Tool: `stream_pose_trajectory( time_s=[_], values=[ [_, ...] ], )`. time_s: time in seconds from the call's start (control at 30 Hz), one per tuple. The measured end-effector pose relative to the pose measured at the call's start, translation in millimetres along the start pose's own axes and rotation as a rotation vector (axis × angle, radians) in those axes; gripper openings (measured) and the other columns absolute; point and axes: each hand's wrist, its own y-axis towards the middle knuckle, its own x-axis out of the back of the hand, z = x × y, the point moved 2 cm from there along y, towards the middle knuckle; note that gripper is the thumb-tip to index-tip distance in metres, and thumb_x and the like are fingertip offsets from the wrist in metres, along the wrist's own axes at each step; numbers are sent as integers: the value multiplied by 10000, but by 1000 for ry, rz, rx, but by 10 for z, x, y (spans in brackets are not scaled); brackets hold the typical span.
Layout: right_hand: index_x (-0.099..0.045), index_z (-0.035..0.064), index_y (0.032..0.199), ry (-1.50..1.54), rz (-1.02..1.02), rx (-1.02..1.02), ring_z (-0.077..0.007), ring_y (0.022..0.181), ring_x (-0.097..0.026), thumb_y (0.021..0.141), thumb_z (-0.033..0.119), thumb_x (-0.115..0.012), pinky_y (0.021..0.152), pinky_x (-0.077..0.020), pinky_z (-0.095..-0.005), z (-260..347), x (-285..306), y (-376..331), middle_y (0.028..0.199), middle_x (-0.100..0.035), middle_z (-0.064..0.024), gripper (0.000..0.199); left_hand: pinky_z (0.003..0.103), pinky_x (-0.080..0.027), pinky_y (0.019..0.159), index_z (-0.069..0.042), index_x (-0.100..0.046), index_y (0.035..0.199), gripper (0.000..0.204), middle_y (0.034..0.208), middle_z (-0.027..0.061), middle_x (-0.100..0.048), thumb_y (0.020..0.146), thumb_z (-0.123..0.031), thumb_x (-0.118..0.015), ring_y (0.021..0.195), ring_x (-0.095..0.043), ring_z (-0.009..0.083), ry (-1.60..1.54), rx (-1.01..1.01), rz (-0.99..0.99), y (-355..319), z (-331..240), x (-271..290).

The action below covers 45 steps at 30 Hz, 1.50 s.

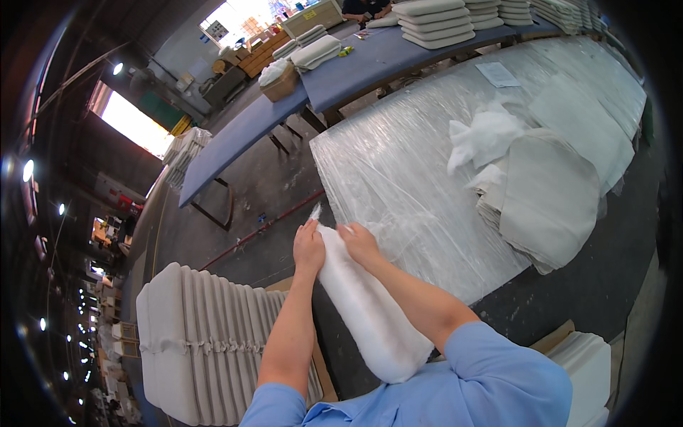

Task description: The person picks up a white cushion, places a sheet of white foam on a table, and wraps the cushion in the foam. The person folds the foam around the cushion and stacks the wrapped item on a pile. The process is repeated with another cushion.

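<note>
I see a white pad [370, 306] in clear wrap lying at the near table [569, 285] edge, on plastic sheet [398, 178]. My left hand [308, 248] and right hand [360, 244] grip its far end. Cushion stack [199, 334] sits left; fabric covers [548, 199] right.

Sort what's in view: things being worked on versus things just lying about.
In hand:
white padded cushion insert, gripped at its far end by left hand and right hand
clear plastic sheet beneath it

Lying about:
stack of fabric covers
row of finished cushions
blue tables
</note>
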Motion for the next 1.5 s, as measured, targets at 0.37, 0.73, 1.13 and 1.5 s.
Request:
stream_pose_trajectory(
  time_s=[0.37, 0.73, 1.13, 1.5],
  values=[
    [-703, 20, 1164, 29, 47, 30, -281, 1046, -688, 965, 387, -591, 910, -513, -389, -317, -55, 318, 1124, -724, -191, 433, 415, -288, 1228, -17, -630, 1359, 442, 1476, 174, -566, 1044, -248, -424, 1428, -455, 343, -179, 64, -24, 30, -25, -32],
    [-706, 39, 1055, -335, 117, 227, -412, 1067, -673, 981, 365, -504, 921, -507, -498, -146, -317, 373, 1075, -713, -248, 391, 413, -275, 1230, 25, -647, 1322, 545, 1455, 201, -576, 1086, -329, -306, 1431, -448, 345, -122, 69, -9, 1, -84, -26],
    [-683, 45, 1129, 14, 193, 270, -365, 1082, -673, 997, 313, -567, 925, -508, -427, -75, -257, 214, 1132, -720, -197, 321, 417, -287, 1225, -1, -659, 1313, 532, 1452, 170, -587, 1085, -319, -298, 1427, -451, 340, -42, 14, -20, -33, 109, -11],
    [-693, 34, 1022, -61, 86, 100, -390, 981, -678, 979, 366, -612, 841, -512, -460, -315, 263, -149, 1043, -721, -229, 345, 430, -302, 1219, 52, -663, 1266, 521, 1406, 220, -607, 1075, -290, -319, 1366, -511, 366, -15, -29, -69, 3, -96, -51]
  ],
)
